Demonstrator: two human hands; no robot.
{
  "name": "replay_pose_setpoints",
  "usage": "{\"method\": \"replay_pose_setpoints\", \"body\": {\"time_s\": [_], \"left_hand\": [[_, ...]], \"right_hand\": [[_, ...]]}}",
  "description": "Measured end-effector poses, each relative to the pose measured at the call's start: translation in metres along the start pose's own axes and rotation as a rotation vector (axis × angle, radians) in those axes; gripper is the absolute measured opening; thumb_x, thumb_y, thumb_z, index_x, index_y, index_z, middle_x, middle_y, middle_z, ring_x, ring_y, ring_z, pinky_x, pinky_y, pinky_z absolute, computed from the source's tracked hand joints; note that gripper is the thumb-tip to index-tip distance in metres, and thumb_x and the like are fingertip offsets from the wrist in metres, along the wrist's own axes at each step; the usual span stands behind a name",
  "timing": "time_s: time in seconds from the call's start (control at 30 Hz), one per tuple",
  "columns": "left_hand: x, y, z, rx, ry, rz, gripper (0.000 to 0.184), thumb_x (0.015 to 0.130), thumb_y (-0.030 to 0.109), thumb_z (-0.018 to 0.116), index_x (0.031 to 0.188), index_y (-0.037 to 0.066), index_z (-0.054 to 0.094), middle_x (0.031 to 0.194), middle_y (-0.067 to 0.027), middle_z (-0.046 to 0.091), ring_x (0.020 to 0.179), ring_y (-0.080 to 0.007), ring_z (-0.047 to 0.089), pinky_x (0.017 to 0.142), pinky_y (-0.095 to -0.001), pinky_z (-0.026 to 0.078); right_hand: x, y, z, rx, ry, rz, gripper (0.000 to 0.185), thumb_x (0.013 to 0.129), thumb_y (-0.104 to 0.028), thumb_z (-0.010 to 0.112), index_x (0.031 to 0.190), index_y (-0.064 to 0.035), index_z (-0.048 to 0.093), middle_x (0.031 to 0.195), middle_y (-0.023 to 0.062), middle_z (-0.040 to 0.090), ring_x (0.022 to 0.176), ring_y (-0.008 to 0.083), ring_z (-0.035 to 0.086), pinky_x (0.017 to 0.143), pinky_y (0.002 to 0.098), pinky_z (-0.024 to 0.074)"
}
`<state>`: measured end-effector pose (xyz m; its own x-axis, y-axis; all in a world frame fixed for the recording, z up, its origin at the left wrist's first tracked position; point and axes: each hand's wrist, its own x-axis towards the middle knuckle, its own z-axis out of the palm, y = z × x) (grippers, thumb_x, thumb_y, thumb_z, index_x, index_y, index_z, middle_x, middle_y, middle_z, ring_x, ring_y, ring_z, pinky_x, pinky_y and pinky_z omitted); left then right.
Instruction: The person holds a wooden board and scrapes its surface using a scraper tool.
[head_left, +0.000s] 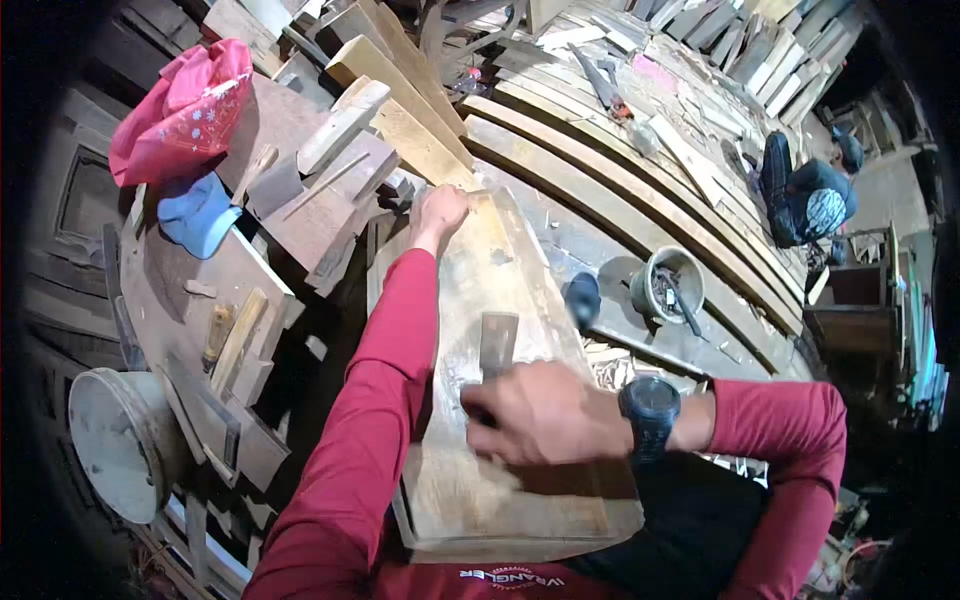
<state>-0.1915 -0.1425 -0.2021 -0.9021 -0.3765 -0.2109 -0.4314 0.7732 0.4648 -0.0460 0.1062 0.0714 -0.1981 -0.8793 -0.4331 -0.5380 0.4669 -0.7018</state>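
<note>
A long pale wooden panel (520,500) with smeared whitish patches lies lengthwise before me, its near end close to my body. My left hand (440,212) is closed over the far left part of this panel. Above the panel's middle, my right hand (545,415) is wrapped round a flat scraper-like tool (498,343). The tool's wide brownish-grey end points away from me, and a dark part shows at my fingers. Most of its grip is hidden in my hand, so its exact kind is unclear.
A bucket (655,290) with small dark bits and a dark cup (582,300) stand to the right, beside long planks (600,190). At left are a pink bag (185,110), a blue cap (198,215) and a white bucket (115,440). Another person (810,190) sits far right.
</note>
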Motion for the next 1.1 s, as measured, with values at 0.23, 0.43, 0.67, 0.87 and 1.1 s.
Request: {"method": "replay_pose_setpoints", "body": {"time_s": [0.23,0.43,0.67,0.87,1.1], "left_hand": [[-0.008,0.02,-0.015,0.019,-0.018,-0.034,0.046,0.092,0.036,0.045,0.111,0.007,0.075,0.121,-0.0219,0.068,0.116,-0.0432,0.062,0.103,-0.049,0.047],[0.001,0.008,-0.006,0.074,-0.002,0.069,0.048,0.095,0.035,0.042,0.106,0.0,0.073,0.112,-0.0257,0.068,0.108,-0.0464,0.063,0.097,-0.0518,0.049],[0.001,0.007,-0.007,0.079,-0.013,0.089,0.05,0.098,0.04,0.04,0.111,0.003,0.072,0.116,-0.0252,0.068,0.111,-0.0452,0.063,0.099,-0.0519,0.048],[0.006,0.008,-0.003,0.08,-0.057,0.012,0.05,0.097,0.038,0.039,0.114,0.005,0.072,0.122,-0.0239,0.066,0.117,-0.0446,0.061,0.102,-0.0511,0.046],[-0.003,0.019,-0.016,0.12,-0.07,0.015,0.049,0.096,0.038,0.039,0.114,0.006,0.071,0.124,-0.023,0.064,0.115,-0.0449,0.06,0.101,-0.053,0.046]], "right_hand": [[0.026,0.065,0.011,-0.05,0.291,0.025,0.028,0.085,-0.025,0.062,0.091,0.0022,0.063,0.072,0.0275,0.064,0.07,0.0471,0.065,0.068,0.0521,0.0536],[0.001,0.032,0.016,0.0,0.149,-0.078,0.022,0.087,-0.02,0.061,0.091,0.0022,0.063,0.073,0.0271,0.064,0.072,0.048,0.065,0.067,0.0535,0.0533],[-0.001,0.023,0.006,-0.139,0.223,-0.001,0.019,0.091,-0.019,0.056,0.089,-0.0015,0.06,0.072,0.0224,0.065,0.07,0.0452,0.066,0.065,0.0535,0.0532],[0.019,0.064,0.028,-0.162,0.289,-0.054,0.02,0.095,-0.021,0.055,0.093,-0.0027,0.061,0.073,0.0236,0.065,0.071,0.0452,0.067,0.066,0.0539,0.0532],[-0.012,0.0,0.008,-0.12,0.151,-0.121,0.024,0.095,-0.024,0.055,0.098,-0.0009,0.061,0.072,0.0221,0.066,0.069,0.0446,0.067,0.062,0.0532,0.0539]]}}
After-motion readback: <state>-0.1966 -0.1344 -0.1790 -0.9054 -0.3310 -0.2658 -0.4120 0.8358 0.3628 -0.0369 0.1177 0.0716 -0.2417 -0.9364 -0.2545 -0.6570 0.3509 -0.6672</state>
